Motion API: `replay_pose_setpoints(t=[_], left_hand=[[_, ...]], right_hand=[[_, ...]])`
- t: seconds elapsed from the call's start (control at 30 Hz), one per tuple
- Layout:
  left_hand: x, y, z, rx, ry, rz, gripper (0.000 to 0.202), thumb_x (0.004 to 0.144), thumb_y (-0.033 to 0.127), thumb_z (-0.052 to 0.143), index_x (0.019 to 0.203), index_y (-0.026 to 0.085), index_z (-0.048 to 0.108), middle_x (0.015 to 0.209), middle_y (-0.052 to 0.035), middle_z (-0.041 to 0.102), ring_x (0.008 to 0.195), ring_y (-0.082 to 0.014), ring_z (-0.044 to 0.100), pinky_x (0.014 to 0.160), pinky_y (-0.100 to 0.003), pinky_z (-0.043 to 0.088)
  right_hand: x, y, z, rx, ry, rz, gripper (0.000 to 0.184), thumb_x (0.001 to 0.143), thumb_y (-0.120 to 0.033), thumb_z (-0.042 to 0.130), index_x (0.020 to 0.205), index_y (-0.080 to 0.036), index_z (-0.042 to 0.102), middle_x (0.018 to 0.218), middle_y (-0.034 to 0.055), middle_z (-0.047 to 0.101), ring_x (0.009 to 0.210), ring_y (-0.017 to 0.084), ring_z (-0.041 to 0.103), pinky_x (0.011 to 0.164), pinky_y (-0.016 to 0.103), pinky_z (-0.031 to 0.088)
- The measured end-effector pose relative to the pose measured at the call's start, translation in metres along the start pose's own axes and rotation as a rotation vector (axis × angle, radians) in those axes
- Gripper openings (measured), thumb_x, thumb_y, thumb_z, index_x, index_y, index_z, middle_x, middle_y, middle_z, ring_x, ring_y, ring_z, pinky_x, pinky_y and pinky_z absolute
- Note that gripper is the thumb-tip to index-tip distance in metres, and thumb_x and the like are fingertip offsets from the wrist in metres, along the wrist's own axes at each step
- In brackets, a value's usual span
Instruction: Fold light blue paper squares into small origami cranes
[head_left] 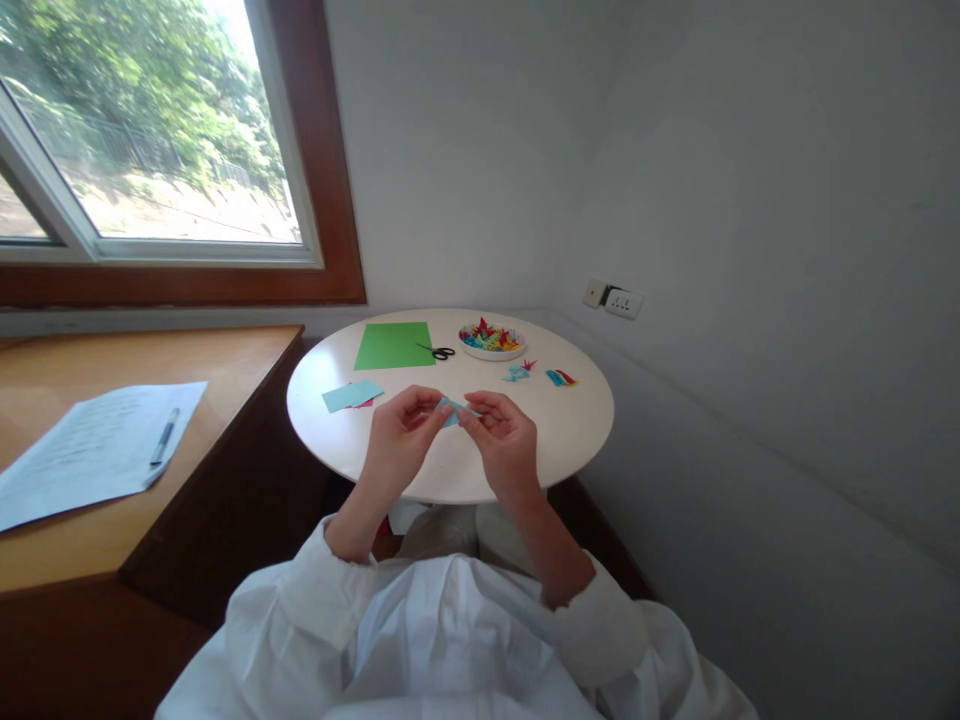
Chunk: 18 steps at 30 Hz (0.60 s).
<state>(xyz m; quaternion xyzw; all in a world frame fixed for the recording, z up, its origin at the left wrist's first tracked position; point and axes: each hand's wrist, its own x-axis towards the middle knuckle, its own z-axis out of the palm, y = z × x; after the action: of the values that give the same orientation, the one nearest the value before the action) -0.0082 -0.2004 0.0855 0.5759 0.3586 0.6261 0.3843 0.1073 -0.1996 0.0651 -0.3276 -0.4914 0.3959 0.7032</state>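
Note:
Between my two hands, above the near half of the white round table [420, 470], is a small piece of light blue paper [451, 412]. My left hand [401, 430] pinches its left side between thumb and fingers. On the right side my right hand [502, 435] grips it the same way. My fingers cover much of the paper, so its folds cannot be made out. Left of my left hand lie light blue paper sheets [352, 395], with a bit of pink-red paper [365, 403] showing under them.
Farther back are a green sheet [390, 347], black-handled scissors [442, 353] over its edge, and a white dish [491, 356] of colourful folded paper pieces. Folded paper cranes [519, 372] and paper strips [561, 378] lie at right. A wooden desk [225, 430] holds written paper [97, 440] and a pen [165, 436].

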Motion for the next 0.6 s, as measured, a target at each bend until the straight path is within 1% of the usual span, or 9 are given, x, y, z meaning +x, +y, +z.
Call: replay_pose_setpoints(t=[0.07, 0.17, 0.23, 0.3, 0.4, 0.5, 0.6], left_hand=[[-0.0003, -0.0003, 0.0003, -0.038, 0.003, -0.005, 0.013, 0.063, 0.023, 0.069, 0.067, 0.015, 0.060, 0.064, 0.0015, 0.059, 0.063, -0.0101, 0.055, 0.062, -0.023, 0.046], [-0.0014, -0.0018, 0.0016, -0.114, 0.012, -0.024, 0.013, 0.062, 0.022, 0.070, 0.066, 0.015, 0.061, 0.064, 0.0021, 0.059, 0.063, -0.0093, 0.053, 0.063, -0.023, 0.045], [-0.0022, -0.0033, 0.0029, -0.168, 0.021, -0.032, 0.012, 0.061, 0.022, 0.071, 0.066, 0.016, 0.062, 0.065, 0.0019, 0.060, 0.065, -0.0092, 0.053, 0.064, -0.022, 0.044], [-0.0028, -0.0051, 0.0041, -0.222, 0.021, -0.033, 0.011, 0.061, 0.021, 0.071, 0.067, 0.016, 0.063, 0.067, 0.0020, 0.060, 0.066, -0.0088, 0.053, 0.066, -0.022, 0.043], [-0.0035, -0.0069, 0.0052, -0.293, 0.020, -0.059, 0.010, 0.061, 0.020, 0.072, 0.066, 0.017, 0.063, 0.067, 0.0031, 0.059, 0.067, -0.0079, 0.051, 0.067, -0.021, 0.041], [-0.0040, -0.0066, 0.0054, -0.319, 0.011, -0.104, 0.011, 0.061, 0.021, 0.071, 0.066, 0.017, 0.063, 0.064, 0.0036, 0.058, 0.064, -0.0077, 0.050, 0.064, -0.021, 0.040], [-0.0039, -0.0056, 0.0048, -0.298, 0.012, -0.112, 0.011, 0.063, 0.023, 0.070, 0.067, 0.017, 0.063, 0.065, 0.0028, 0.058, 0.063, -0.0081, 0.050, 0.062, -0.021, 0.040]], right_hand=[[-0.0002, 0.0005, 0.0000, -0.001, 0.004, 0.002, 0.022, 0.061, -0.025, 0.071, 0.081, -0.019, 0.062, 0.072, -0.0002, 0.061, 0.068, 0.012, 0.058, 0.066, 0.026, 0.050], [-0.0003, 0.0019, 0.0000, 0.013, -0.003, 0.004, 0.031, 0.061, -0.025, 0.071, 0.090, -0.021, 0.059, 0.072, -0.0024, 0.059, 0.064, 0.010, 0.056, 0.062, 0.024, 0.048], [-0.0005, 0.0033, 0.0001, 0.018, -0.022, 0.007, 0.035, 0.060, -0.025, 0.072, 0.092, -0.022, 0.058, 0.075, -0.0026, 0.060, 0.066, 0.011, 0.056, 0.060, 0.024, 0.047], [-0.0010, 0.0047, 0.0004, 0.003, -0.062, 0.018, 0.027, 0.062, -0.028, 0.071, 0.085, -0.021, 0.058, 0.075, -0.0015, 0.061, 0.068, 0.012, 0.057, 0.062, 0.025, 0.047], [-0.0019, 0.0059, 0.0011, -0.024, -0.122, 0.027, 0.016, 0.068, -0.032, 0.066, 0.075, -0.020, 0.061, 0.073, 0.0004, 0.064, 0.071, 0.014, 0.058, 0.068, 0.029, 0.048], [-0.0022, 0.0058, 0.0013, -0.046, -0.129, 0.007, 0.014, 0.070, -0.033, 0.064, 0.073, -0.020, 0.062, 0.073, 0.0009, 0.065, 0.072, 0.015, 0.059, 0.072, 0.031, 0.047], [-0.0019, 0.0057, 0.0007, -0.082, -0.120, -0.017, 0.012, 0.070, -0.032, 0.064, 0.072, -0.020, 0.063, 0.072, 0.0003, 0.065, 0.071, 0.015, 0.059, 0.073, 0.031, 0.047]])
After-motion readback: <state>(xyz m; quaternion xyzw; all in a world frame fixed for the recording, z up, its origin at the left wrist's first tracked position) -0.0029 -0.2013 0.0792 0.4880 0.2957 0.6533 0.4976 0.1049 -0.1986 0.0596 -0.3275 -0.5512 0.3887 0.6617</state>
